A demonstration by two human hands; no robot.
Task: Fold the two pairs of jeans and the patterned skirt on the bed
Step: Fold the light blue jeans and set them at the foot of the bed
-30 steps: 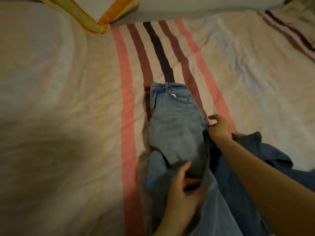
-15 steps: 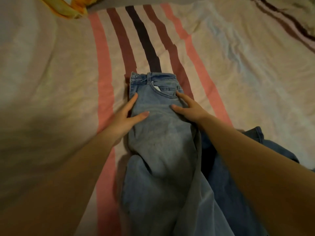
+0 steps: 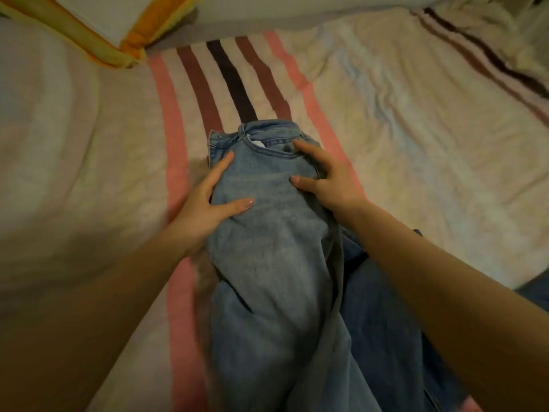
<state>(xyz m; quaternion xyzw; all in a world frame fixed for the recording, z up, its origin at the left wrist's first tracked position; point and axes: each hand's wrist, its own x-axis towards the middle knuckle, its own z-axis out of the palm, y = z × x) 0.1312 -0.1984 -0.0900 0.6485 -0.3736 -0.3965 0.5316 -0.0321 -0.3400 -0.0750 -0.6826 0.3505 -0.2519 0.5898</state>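
A pair of light blue jeans (image 3: 267,263) lies lengthwise on the bed (image 3: 401,138), folded leg over leg, waistband pointing away from me. My left hand (image 3: 208,200) rests flat on its left edge just below the waistband, fingers spread. My right hand (image 3: 323,179) presses on the right side near the pocket, fingers apart. A darker blue pair of jeans (image 3: 386,328) lies rumpled under and to the right of the light pair, partly hidden by my right forearm. The patterned skirt is not in view.
The bedspread is cream with pink, brown and dark stripes (image 3: 231,84) running away from me. A pillow with a yellow-orange border (image 3: 130,40) lies at the head of the bed, upper left. Crumpled striped bedding (image 3: 490,60) sits at the upper right.
My left hand left the lower legs and went up to the jeans' left edge. My right hand moved from the right seam onto the upper front. Both now press near the waistband.
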